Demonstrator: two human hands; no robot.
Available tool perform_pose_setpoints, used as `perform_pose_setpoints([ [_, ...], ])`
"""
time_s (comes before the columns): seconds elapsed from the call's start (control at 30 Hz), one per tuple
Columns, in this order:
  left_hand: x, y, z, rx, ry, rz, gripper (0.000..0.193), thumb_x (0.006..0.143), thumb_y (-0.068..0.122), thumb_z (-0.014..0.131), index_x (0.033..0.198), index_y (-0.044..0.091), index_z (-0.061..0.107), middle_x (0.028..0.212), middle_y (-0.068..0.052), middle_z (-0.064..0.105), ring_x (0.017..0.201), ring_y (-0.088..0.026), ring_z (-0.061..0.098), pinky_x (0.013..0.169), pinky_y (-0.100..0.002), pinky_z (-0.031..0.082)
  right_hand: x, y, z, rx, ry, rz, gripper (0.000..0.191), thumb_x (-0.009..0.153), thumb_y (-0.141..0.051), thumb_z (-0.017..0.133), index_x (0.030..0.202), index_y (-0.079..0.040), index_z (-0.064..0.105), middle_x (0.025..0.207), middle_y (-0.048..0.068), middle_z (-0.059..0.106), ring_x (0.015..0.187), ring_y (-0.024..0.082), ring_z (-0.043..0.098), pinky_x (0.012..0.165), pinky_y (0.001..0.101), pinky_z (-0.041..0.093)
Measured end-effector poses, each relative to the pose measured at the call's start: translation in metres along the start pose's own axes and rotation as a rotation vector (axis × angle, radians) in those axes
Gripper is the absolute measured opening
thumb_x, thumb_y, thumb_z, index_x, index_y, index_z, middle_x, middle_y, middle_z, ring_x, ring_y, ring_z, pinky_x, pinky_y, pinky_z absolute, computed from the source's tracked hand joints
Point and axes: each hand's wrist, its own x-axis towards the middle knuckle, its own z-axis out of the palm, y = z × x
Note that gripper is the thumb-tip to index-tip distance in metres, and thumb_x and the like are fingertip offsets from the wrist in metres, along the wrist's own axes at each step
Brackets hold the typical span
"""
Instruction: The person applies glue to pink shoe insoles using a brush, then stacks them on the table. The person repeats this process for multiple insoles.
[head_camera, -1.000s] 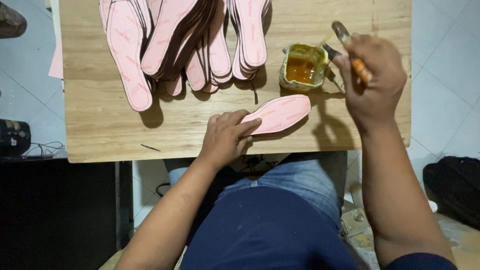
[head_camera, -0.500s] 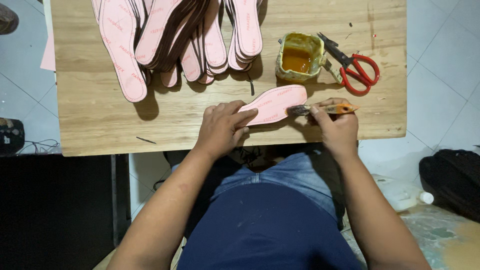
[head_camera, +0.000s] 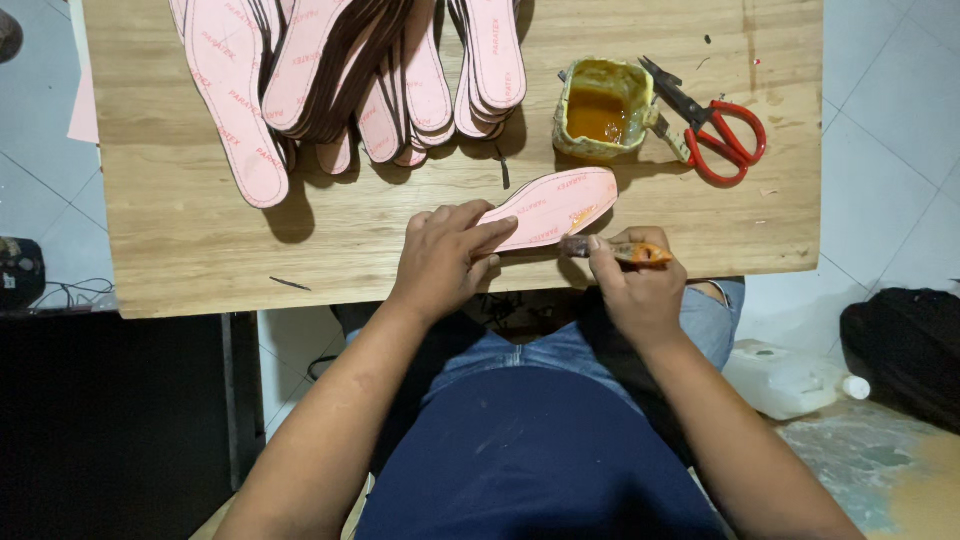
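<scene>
red scissors (head_camera: 722, 135) | white jug (head_camera: 790, 378) | black bag (head_camera: 905, 345) | pink paper sheet (head_camera: 84, 105)

You're getting bright, even overhead light and a sharp view. Soft shadows fall below the stacked insoles (head_camera: 340, 90) on the table (head_camera: 200, 250); the lower left corner is dark.
</scene>
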Motion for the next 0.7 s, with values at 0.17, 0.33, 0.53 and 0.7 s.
perform_pose_setpoints([
  [0.17, -0.002, -0.004, 0.000, 0.005, 0.019, 0.015, 0.052, 0.078, 0.021, 0.082, 0.128, 0.028, 0.072, 0.130, -0.002, 0.064, 0.115, -0.025, 0.059, 0.097, -0.045, 0.039, 0.021, 0.002, -0.008, 0.182, 0.024, 0.091, 0.024, 0.102, -0.016, 0.075, 0.108, 0.001, 0.059, 0.091, 0.009, 0.073, 0.078, 0.014, 0.070, 0.073, 0.0299, 0.057],
  [0.33, -0.003, -0.003, 0.000, 0.007, 0.030, 0.011, 0.051, 0.076, 0.022, 0.082, 0.125, 0.028, 0.072, 0.129, -0.001, 0.064, 0.113, -0.025, 0.059, 0.096, -0.046, 0.039, 0.026, 0.003, -0.007, 0.252, -0.185, 0.094, 0.022, 0.098, -0.014, 0.076, 0.104, 0.003, 0.064, 0.091, 0.009, 0.074, 0.082, 0.014, 0.068, 0.074, 0.0294, 0.055],
  [0.53, -0.006, -0.004, 0.000, 0.002, 0.055, 0.027, 0.050, 0.077, 0.021, 0.083, 0.125, 0.027, 0.072, 0.130, -0.001, 0.064, 0.113, -0.025, 0.059, 0.097, -0.045, 0.039, 0.050, 0.017, -0.014, 0.408, 0.070, 0.306, 0.018, 0.100, -0.015, 0.074, 0.094, 0.002, 0.071, 0.086, 0.007, 0.074, 0.074, 0.012, 0.071, 0.071, 0.0279, 0.061],
  [0.7, -0.004, -0.003, 0.001, -0.003, 0.072, 0.033, 0.051, 0.075, 0.021, 0.083, 0.124, 0.027, 0.072, 0.130, -0.001, 0.064, 0.113, -0.024, 0.060, 0.097, -0.045, 0.040, 0.067, 0.026, 0.000, 0.433, 0.093, 0.234, 0.019, 0.102, -0.012, 0.077, 0.096, 0.004, 0.070, 0.087, 0.006, 0.072, 0.074, 0.013, 0.068, 0.069, 0.0296, 0.059],
])
